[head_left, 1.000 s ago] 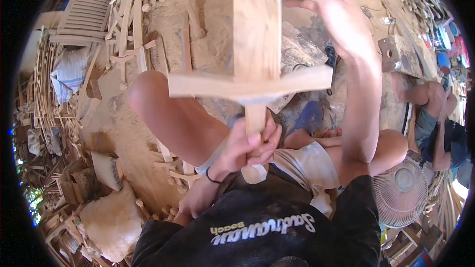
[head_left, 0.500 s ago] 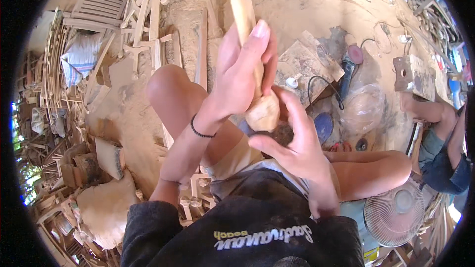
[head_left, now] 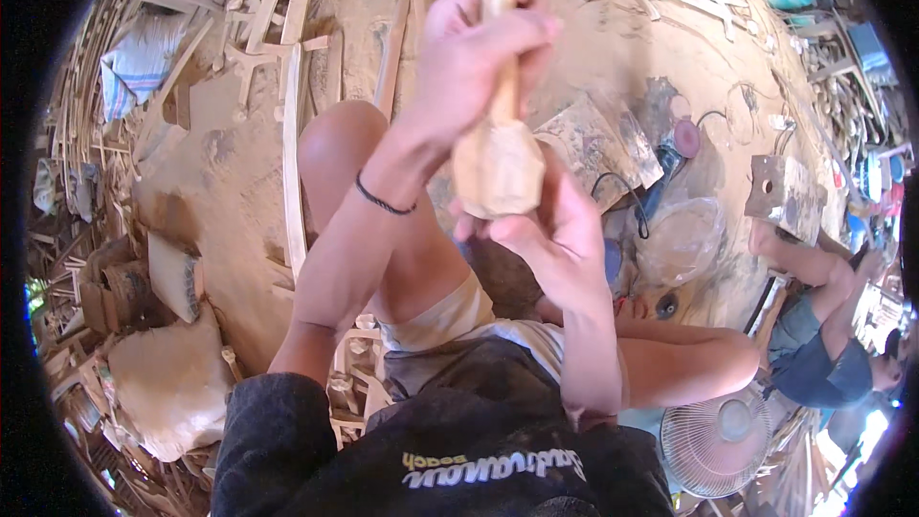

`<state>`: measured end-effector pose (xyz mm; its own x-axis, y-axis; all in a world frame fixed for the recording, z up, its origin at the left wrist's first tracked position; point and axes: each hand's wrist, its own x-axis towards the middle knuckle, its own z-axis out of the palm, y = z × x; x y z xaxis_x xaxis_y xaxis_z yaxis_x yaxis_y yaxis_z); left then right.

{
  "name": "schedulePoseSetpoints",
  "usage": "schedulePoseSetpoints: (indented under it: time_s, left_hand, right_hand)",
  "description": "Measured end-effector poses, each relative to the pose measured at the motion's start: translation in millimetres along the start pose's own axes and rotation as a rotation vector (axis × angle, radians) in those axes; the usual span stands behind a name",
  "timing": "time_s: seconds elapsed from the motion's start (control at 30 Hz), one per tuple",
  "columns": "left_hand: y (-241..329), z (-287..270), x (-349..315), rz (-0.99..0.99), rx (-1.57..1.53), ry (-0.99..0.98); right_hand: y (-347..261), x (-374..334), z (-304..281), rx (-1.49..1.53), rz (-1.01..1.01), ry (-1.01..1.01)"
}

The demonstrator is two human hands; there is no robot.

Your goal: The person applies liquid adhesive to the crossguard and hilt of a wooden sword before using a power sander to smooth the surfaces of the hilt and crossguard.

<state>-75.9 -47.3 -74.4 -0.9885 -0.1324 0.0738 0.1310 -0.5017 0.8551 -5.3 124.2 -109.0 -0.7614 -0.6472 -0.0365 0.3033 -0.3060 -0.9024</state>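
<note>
A pale carved piece of wood (head_left: 498,172) stands out in front of me, with a narrow shaft and a thick, faceted knob at its near end. Its far end runs out of the top of the picture. My left hand (head_left: 483,53) is wrapped around the shaft above the knob, a dark band on the wrist. Below, my right hand (head_left: 560,235) cups the knob, its thumb at the bottom end and its other fingers partly hidden behind the wood.
Sticks and carved wooden parts (head_left: 278,0) lie at far left. To the right are an angle grinder (head_left: 678,144), a plastic bag (head_left: 684,239), a wooden block (head_left: 785,196) and a fan (head_left: 716,440). Another person (head_left: 818,345) sits at far right. A sack (head_left: 168,383) lies at left.
Both hands have moved up and away from my body with the wooden piece. The knob now shows more of its faceted side, and the far end has left the picture. My view has shifted.
</note>
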Motion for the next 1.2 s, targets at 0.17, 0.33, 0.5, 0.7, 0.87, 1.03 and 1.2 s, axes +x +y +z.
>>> schedulePoseSetpoints:
  time_s: [0.17, 0.33, 0.5, 0.7, 0.87, 1.03, 1.2]
  left_hand:
    - [-6, -76, 19, 0.025, 0.054, 0.123]
    - [5, -93, 42, 0.149, 0.235, 0.305]
    - [16, -110, 49, 0.18, 0.195, 0.339]
    - [12, -131, 57, 0.22, 0.185, 0.326]
    - [6, -145, 54, 0.132, 0.132, 0.343]
    - [-11, -138, 61, 0.177, 0.221, 0.324]
    - [-13, -113, 55, 0.226, 0.312, 0.347]
  right_hand:
    - [115, 59, -43, -0.676, 0.242, 0.212]
    - [286, 147, -132, -1.375, -0.106, 0.247]
    - [351, 214, -152, -1.891, -0.223, 0.473]
    - [326, 237, -132, -1.767, -0.117, 0.371]
    - [240, 186, -88, -1.497, 0.239, 0.364]
    - [49, 129, 3, -0.97, -0.371, 0.706]
    - [11, 124, 25, -1.324, -0.76, 0.416]
